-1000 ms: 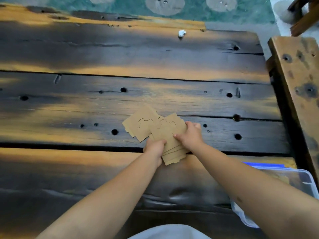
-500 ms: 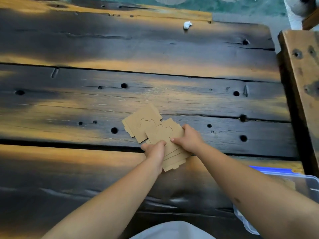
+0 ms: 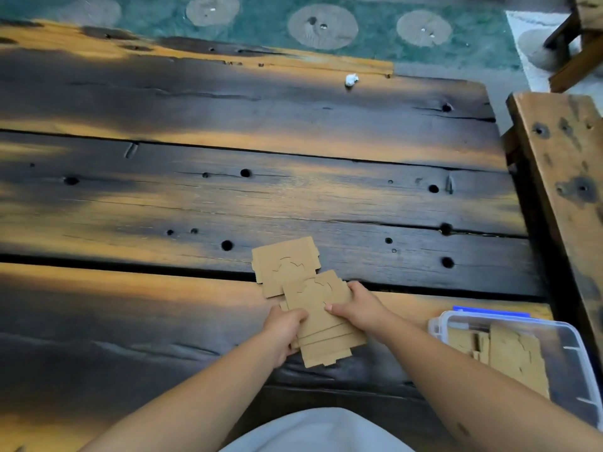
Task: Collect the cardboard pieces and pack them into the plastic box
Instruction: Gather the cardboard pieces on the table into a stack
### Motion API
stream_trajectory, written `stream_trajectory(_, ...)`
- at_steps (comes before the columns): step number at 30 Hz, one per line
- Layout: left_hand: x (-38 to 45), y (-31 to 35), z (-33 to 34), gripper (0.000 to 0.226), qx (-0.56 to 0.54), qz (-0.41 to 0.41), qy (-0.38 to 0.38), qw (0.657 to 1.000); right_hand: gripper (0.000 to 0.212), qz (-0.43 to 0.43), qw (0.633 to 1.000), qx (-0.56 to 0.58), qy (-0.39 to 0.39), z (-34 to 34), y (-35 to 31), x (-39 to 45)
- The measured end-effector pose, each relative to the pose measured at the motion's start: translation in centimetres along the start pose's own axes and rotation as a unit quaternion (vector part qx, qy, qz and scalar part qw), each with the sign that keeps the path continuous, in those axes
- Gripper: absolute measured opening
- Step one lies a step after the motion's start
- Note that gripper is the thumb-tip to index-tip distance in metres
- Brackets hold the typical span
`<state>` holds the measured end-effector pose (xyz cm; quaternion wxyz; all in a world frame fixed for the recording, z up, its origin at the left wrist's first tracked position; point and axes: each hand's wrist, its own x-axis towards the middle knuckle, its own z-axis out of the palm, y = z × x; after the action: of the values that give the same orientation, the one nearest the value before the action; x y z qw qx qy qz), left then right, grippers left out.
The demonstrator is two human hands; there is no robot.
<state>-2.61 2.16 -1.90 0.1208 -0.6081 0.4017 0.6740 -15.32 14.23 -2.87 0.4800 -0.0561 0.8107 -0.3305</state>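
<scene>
Just below the centre of the frame, both hands grip a stack of cardboard pieces (image 3: 321,316) that rests on the wooden table (image 3: 195,197). The left hand (image 3: 283,331) closes on the stack's left edge, thumb on top and fingers curled under the side. The right hand (image 3: 362,308) closes on the right edge, thumb pressed flat across the top sheet. The sheets in the stack are fanned slightly, their lower edges stepping out toward the bottom of the frame between the two wrists.

One more cardboard piece (image 3: 284,264) lies flat on the table just above and to the left of the stack, partly tucked under its top corner; neither hand touches it. It spans the dark gap between two planks.

At the lower right of the frame sits the clear plastic box (image 3: 574,360), open, with a blue edge showing at its far side. Several cardboard pieces (image 3: 509,357) already lie inside it. The right forearm passes just left of the box.

A small white scrap (image 3: 351,80) lies on the table in the upper middle of the frame, well apart from the hands. A wooden bench (image 3: 564,151) runs along the right edge.
</scene>
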Motion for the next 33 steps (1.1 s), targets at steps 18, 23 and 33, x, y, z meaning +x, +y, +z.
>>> stream_trajectory(18,-5.5,-5.2,-5.0,0.025,-0.006,0.090,-0.018,0.996,0.041,-0.017,0.988,0.153,-0.006,4.7,1.5,-8.9)
stream_trajectory(23,-4.4,-1.3,-5.8,0.031,-0.013,0.156,-0.011,0.988,0.042,-0.026,0.984,0.172,0.037,5.3,-1.5,-7.0)
stream_trajectory(33,2.1,3.5,-4.8,0.036,0.007,0.145,0.053,0.988,0.055,0.002,0.995,0.056,0.084,4.8,-5.3,0.7)
